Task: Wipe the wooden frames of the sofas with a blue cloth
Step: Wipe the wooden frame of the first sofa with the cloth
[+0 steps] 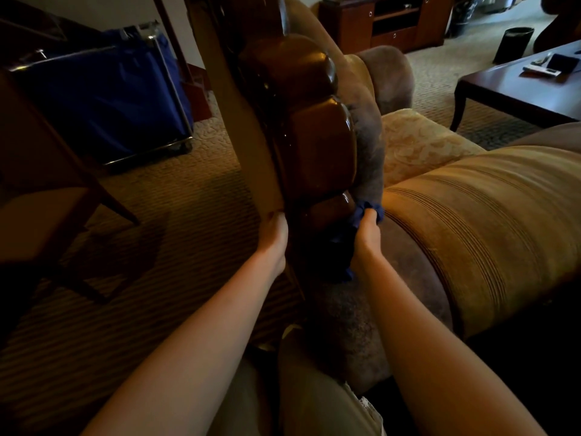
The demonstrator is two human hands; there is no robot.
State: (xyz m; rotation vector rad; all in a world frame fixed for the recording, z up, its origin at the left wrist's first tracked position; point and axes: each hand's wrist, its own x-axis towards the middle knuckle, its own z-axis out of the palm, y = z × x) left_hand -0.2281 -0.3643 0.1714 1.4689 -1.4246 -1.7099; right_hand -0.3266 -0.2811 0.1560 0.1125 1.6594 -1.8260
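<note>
Evidently, the right hand (367, 229) gripped the bunched blue cloth (361, 215) against the glossy dark carved wooden frame (317, 146) of the brown upholstered sofa (487, 199), while the left hand (275, 229) held the frame's rear edge, apparently for steadiness.

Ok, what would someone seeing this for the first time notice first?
Probably the glossy carved wooden frame rising up the centre, with the right hand gripping a blue cloth against its lower edge and the left hand holding the frame's other side. Next, the blue laundry cart at upper left.
</note>
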